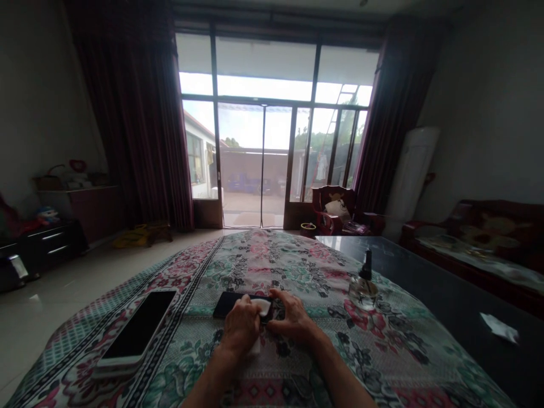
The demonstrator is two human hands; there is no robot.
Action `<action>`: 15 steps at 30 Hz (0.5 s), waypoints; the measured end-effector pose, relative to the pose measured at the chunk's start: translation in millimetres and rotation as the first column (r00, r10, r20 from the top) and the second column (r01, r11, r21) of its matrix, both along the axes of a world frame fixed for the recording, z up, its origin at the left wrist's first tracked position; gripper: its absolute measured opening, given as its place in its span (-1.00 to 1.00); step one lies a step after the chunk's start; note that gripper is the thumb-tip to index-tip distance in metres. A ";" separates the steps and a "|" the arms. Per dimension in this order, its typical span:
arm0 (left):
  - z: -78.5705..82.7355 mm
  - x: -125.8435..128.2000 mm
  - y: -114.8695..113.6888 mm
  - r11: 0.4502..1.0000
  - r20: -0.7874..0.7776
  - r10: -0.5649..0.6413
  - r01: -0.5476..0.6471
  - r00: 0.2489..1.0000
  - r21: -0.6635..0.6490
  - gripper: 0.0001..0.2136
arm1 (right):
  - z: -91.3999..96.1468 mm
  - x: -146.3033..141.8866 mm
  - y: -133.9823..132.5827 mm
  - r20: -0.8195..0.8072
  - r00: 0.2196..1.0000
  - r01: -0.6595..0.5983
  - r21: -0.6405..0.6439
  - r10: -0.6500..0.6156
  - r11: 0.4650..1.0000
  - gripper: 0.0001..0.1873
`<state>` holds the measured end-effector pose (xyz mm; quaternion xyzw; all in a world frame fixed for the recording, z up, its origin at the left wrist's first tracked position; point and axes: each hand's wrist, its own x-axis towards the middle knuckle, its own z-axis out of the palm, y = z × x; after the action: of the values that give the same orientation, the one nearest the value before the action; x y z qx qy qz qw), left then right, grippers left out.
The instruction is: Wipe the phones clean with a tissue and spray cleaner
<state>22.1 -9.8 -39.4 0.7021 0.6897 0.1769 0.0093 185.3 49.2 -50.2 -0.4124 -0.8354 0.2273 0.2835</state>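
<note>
A dark smartphone [223,305] lies flat on a flower-patterned cloth [204,362]. Pressed on its face is a folded white tissue or cloth [264,306], pinched in my left hand [240,324]. My right hand [295,318] grips the phone's right end, thumb on the near edge and fingers on the far edge. Part of the phone is hidden behind both hands. A bit more white material shows below my left wrist. To the left rests a larger white-framed device with a black screen [140,327]. A clear bottle with a black top [364,292] stands to the right.
A dark glossy tabletop [450,300] shows beyond the cloth's right edge, with a crumpled white tissue [500,328] on it. Farther off are a wooden armchair [334,207], a sofa [488,226], a low black cabinet [55,246] and glass doors [255,170] between dark curtains.
</note>
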 end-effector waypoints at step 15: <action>-2.9 -42.7 6.4 0.976 0.081 0.208 -0.212 0.975 0.046 -0.73 | 2.9 -2.1 -5.6 0.053 0.998 0.017 0.011 -0.017 1.000 -0.16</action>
<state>-20.6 -3.4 -42.2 0.6182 0.7540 0.2223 -0.0024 183.2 43.6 -47.3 -0.4239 -0.8403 0.2096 0.2651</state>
